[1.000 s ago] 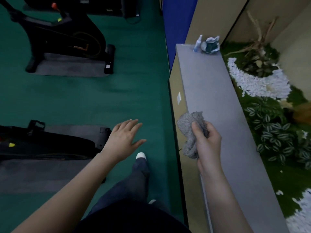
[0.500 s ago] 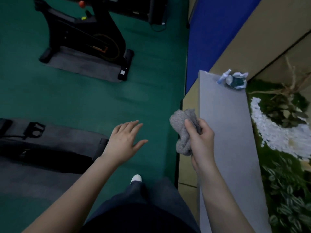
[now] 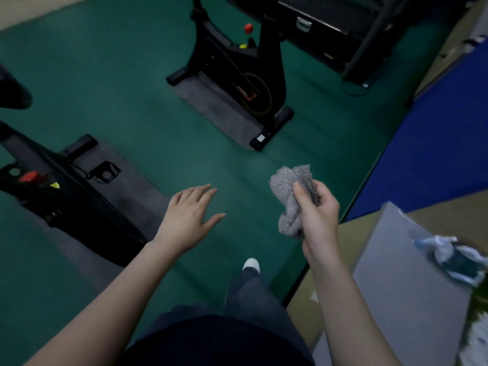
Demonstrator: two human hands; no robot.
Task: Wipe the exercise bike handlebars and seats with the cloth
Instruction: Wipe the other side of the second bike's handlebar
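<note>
Grey and crumpled, the cloth (image 3: 291, 198) sits bunched in the right hand (image 3: 318, 213), whose thumb and curled fingers clamp it at mid-height above the green floor (image 3: 126, 83). The left hand (image 3: 188, 216) hovers flat beside it, fingers straight and spread, holding nothing. The cloth looks soft, light and limp, so it should fold round a bar or seat easily; gripping it in a wad, as here, probably gives the firmest wiping pad. To the right stands a grey ledge (image 3: 396, 281) with a crumpled wrapper (image 3: 456, 257). Left is the nearer bike (image 3: 68, 196); farther ahead a second bike (image 3: 237, 72) stands on its mat (image 3: 211, 104). Neither bike's handlebars nor seat are in view, and no wiping contact is made yet.
</note>
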